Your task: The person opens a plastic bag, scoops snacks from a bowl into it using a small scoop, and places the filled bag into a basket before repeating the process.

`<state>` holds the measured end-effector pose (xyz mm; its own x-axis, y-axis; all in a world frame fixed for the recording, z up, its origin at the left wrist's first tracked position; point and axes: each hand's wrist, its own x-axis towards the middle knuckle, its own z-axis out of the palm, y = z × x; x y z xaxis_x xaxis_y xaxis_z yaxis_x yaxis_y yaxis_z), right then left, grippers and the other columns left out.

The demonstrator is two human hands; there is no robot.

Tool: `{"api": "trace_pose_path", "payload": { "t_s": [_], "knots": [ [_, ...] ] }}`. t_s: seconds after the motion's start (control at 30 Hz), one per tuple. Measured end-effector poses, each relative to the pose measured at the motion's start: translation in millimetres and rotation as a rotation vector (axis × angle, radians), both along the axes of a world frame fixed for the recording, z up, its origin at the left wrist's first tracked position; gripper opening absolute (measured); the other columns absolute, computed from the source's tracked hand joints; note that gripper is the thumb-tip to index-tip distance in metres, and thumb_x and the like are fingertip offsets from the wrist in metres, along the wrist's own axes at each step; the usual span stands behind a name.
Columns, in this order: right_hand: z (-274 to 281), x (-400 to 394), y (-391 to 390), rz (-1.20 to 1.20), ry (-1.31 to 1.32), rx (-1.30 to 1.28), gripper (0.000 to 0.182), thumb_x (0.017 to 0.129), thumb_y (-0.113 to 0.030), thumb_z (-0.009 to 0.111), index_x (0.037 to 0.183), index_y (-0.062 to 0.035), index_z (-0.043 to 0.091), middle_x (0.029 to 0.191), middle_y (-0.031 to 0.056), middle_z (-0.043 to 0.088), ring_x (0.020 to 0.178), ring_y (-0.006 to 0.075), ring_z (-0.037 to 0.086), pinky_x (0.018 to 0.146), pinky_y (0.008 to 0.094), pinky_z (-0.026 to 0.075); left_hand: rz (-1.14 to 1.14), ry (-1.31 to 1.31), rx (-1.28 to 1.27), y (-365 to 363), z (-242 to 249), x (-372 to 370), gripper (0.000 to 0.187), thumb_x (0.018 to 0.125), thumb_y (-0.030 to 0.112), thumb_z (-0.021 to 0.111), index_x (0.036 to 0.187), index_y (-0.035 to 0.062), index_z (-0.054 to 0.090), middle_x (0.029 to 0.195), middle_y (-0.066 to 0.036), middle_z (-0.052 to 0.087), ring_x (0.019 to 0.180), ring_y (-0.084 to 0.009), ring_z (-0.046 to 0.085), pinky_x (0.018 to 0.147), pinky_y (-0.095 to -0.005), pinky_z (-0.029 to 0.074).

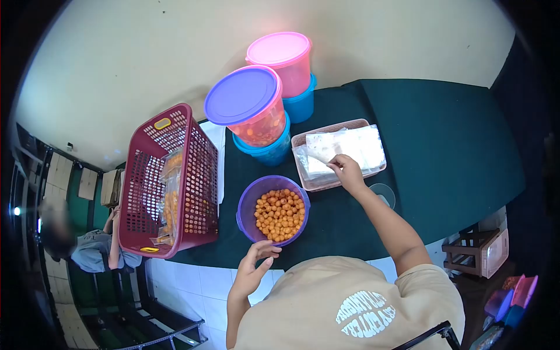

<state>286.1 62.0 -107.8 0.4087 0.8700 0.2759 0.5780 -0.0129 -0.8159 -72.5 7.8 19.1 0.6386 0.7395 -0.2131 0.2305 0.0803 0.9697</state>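
Observation:
In the head view my right hand (348,173) reaches over a shallow pink basket (315,185). Its thumb and fingers pinch the edge of a plastic bag (318,161) lying on a stack of white packets (353,144). My left hand (252,269) is at the near rim of a purple bucket (244,214), fingers loosely bent and thumb apart, holding nothing. Round orange-brown snack balls (280,216) fill the bottom of this bucket.
A tall maroon basket (198,175) with filled snack bags (170,201) stands left. Stacked lidded tubs (243,96) rise at the back, near the wall. A clear round lid (383,196) lies under my right forearm. Another person (102,248) is beyond the maroon basket.

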Motion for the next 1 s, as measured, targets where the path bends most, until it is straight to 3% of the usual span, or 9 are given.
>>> {"api": "trace_pose_path", "payload": {
  "t_s": [0.13,0.17,0.3,0.43,0.5,0.8,0.87,0.93,1.0],
  "knots": [
    [32,-18,-21,-0.042,-0.01,0.326,0.006,0.078,-0.006,0.068,0.08,-0.0025,0.065,0.082,0.01,0.064,0.077,0.0277,0.061,0.071,0.0375,0.048,-0.046,-0.062,-0.095,0,-10,8,0.048,0.097,0.027,0.052,0.136,0.0029,0.037,0.123,-0.018,0.057,0.11,-0.0279,0.058,0.096,-0.0409,0.044],
    [47,-24,-30,-0.033,-0.011,0.327,0.006,0.078,-0.006,0.068,0.08,-0.0025,0.065,0.082,0.01,0.064,0.077,0.0277,0.061,0.071,0.0375,0.048,0.032,-0.142,-0.239,-2,-9,17,0.052,0.098,0.033,0.049,0.138,0.0036,0.034,0.127,-0.019,0.054,0.111,-0.0302,0.057,0.095,-0.0426,0.045],
    [54,-44,-45,0.262,-0.253,0.463,0.012,0.073,0.002,0.068,0.083,-0.0027,0.063,0.082,0.0102,0.063,0.081,0.0298,0.061,0.072,0.0358,0.049,0.071,-0.262,-0.455,-2,-19,41,0.06,0.099,0.046,0.041,0.141,0.0052,0.027,0.135,-0.022,0.048,0.113,-0.0349,0.057,0.093,-0.046,0.047],
    [8,-20,-26,0.041,-0.147,0.298,0.011,0.078,-0.004,0.068,0.087,-0.0012,0.062,0.082,0.0126,0.063,0.078,0.0294,0.061,0.072,0.0356,0.048,0.058,-0.252,-0.434,-2,-16,49,0.053,0.099,0.041,0.042,0.139,0.0068,0.032,0.134,-0.02,0.05,0.114,-0.0308,0.057,0.096,-0.0433,0.044],
    [22,1,-17,-0.219,0.014,0.324,0.008,0.083,-0.005,0.065,0.088,0.0002,0.061,0.083,0.0127,0.062,0.077,0.0253,0.061,0.071,0.0346,0.047,0.067,-0.233,-0.42,-3,-12,46,0.05,0.099,0.039,0.043,0.136,0.0074,0.035,0.132,-0.019,0.052,0.113,-0.0291,0.057,0.096,-0.0414,0.044],
    [100,78,-4,-0.591,0.083,0.708,0.005,0.085,-0.003,0.065,0.084,-0.0003,0.061,0.082,0.0082,0.06,0.077,0.0181,0.058,0.071,0.0296,0.047,0.209,-0.228,-0.405,-16,-25,26,0.042,0.099,0.031,0.044,0.132,0.0059,0.037,0.127,-0.02,0.055,0.107,-0.0278,0.06,0.091,-0.04,0.047],
    [116,64,-6,-0.483,-0.099,0.766,0.005,0.081,0.001,0.066,0.083,-0.0008,0.061,0.083,0.0089,0.06,0.078,0.0204,0.059,0.071,0.0308,0.048,0.205,-0.199,-0.385,-17,-25,22,0.042,0.098,0.031,0.045,0.132,0.0069,0.038,0.126,-0.018,0.056,0.107,-0.0264,0.061,0.092,-0.0392,0.046],
    [110,43,-5,-0.231,-0.326,0.749,0.021,0.068,0.012,0.066,0.084,-0.0021,0.062,0.084,0.0112,0.061,0.08,0.0271,0.06,0.072,0.0342,0.049,0.234,-0.187,-0.371,-17,-25,17,0.042,0.098,0.032,0.045,0.132,0.0072,0.038,0.125,-0.017,0.056,0.107,-0.0259,0.061,0.092,-0.0389,0.046],
    [64,19,6,0.032,-0.377,0.532,0.016,0.072,0.003,0.063,0.085,-0.0053,0.062,0.085,0.012,0.061,0.082,0.0305,0.06,0.074,0.0389,0.049,0.259,-0.176,-0.349,-17,-25,12,0.042,0.098,0.032,0.046,0.132,0.0074,0.038,0.125,-0.017,0.056,0.107,-0.0255,0.061,0.092,-0.0387,0.046]
  ]
}}
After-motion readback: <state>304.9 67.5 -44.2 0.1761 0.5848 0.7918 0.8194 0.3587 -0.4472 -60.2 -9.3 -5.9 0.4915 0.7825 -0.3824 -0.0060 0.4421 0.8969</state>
